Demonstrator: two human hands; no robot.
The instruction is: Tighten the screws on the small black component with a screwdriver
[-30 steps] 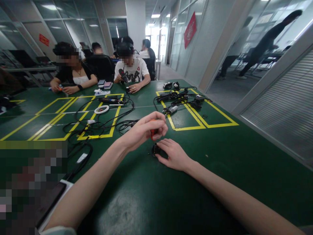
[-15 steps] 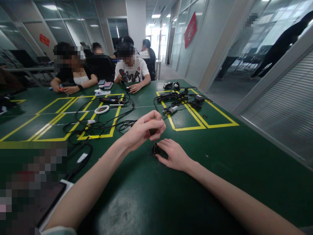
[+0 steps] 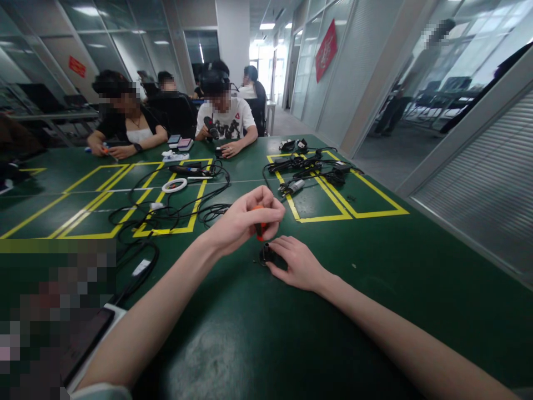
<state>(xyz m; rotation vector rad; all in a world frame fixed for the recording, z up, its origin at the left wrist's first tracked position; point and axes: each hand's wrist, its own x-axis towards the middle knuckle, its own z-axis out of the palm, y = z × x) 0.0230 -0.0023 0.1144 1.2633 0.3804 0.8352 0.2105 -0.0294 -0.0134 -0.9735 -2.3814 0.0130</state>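
Note:
My left hand [image 3: 252, 216] is closed around the orange-and-black handle of a screwdriver [image 3: 261, 230], held upright. Its lower end points down at a small black part [image 3: 265, 254] on the green table [image 3: 233, 322]; whether the tip touches it cannot be made out. From the right, my right hand [image 3: 297, 264] grips that black part between thumb and fingers and rests against the tabletop. The part's exact kind is too small and too covered to tell.
Black cables [image 3: 166, 208] and a white ring [image 3: 174, 185] lie to the left. Black adapters and cords [image 3: 308, 164] are heaped at the far right, by yellow tape rectangles [image 3: 325, 218]. Two people [image 3: 227, 119] work across the table. A phone [image 3: 89, 344] lies at lower left.
The fingers of my left hand have shifted on the screwdriver, and more of its orange handle shows. My right hand stays in place on the black part.

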